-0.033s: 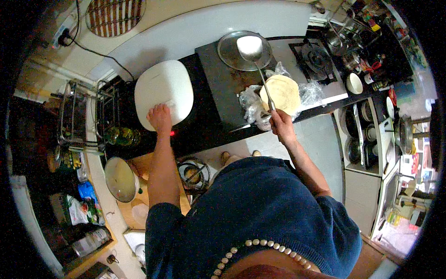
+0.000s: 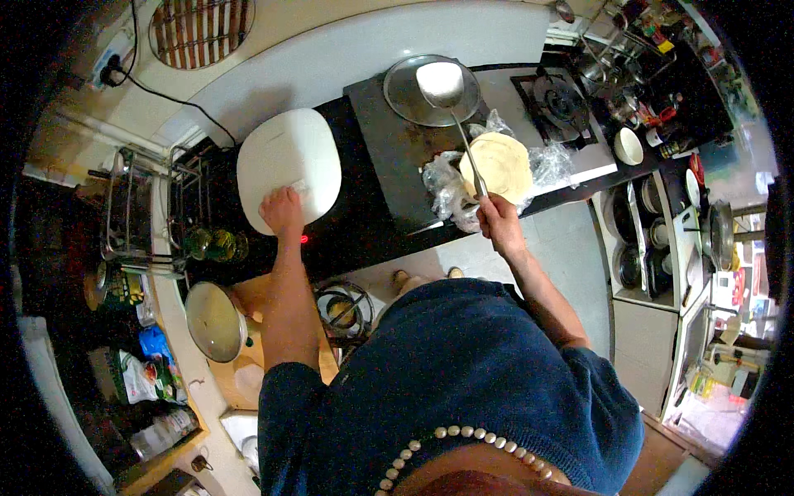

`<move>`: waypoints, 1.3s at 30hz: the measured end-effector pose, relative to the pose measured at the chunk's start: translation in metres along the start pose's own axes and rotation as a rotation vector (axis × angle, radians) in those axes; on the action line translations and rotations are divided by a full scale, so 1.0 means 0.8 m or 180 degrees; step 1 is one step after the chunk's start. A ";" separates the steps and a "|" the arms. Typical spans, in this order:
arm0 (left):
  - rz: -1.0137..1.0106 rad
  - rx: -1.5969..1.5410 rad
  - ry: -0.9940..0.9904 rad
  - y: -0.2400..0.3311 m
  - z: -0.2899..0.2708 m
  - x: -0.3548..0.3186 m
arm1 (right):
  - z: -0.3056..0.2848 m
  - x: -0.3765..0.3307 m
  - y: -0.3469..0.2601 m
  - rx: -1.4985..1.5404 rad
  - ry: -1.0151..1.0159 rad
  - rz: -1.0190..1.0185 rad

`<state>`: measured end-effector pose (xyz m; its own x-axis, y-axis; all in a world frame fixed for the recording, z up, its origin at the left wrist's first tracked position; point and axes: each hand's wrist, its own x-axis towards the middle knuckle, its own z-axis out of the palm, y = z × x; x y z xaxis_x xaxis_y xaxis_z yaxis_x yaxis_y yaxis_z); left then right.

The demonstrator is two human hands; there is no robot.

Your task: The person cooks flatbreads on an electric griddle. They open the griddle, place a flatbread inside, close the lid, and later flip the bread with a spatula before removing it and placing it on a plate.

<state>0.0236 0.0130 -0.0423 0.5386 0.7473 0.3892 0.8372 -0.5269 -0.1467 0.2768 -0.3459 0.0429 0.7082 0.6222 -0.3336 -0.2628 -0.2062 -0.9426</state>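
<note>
A white lid-like rounded-square slab (image 2: 289,153) lies on the black counter at left. My left hand (image 2: 282,212) is at its near left edge, fingers bent and close together on it. A pale patch shows by the fingertips; I cannot make out what it is. My right hand (image 2: 499,223) is closed round the handle of a metal spatula (image 2: 463,136), whose bright blade points away over a round glass lid (image 2: 413,103). Under the handle lie pale round flatbreads (image 2: 504,171) on crumpled clear plastic (image 2: 447,178).
A gas burner (image 2: 562,103) and a small white bowl (image 2: 628,146) are at the right back. A wire rack (image 2: 136,207) and an oil bottle (image 2: 217,245) stand left of the slab. Nearer is a large round bowl (image 2: 215,321). A small red light glows at the counter edge.
The whole view has shifted very slightly. Both hands and the spatula keep their places.
</note>
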 end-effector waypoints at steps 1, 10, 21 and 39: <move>-0.0119 -0.0100 -0.0108 -0.002 -0.001 -0.001 | 0.001 0.000 0.001 0.0036 -0.0098 -0.0034; -0.0297 -0.0243 -0.0049 0.007 -0.016 0.002 | 0.000 0.003 -0.004 0.0375 -0.0481 0.0100; -0.0085 -0.0021 -0.0169 -0.003 -0.001 0.001 | -0.002 0.001 -0.017 0.0115 -0.0332 -0.0107; -0.0135 -0.0261 -0.0037 0.003 -0.011 0.002 | -0.008 0.000 -0.004 0.0183 -0.0206 0.0042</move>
<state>0.0257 0.0092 -0.0339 0.5044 0.7740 0.3828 0.8488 -0.5259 -0.0552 0.2820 -0.3504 0.0456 0.6612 0.6675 -0.3424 -0.3104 -0.1721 -0.9349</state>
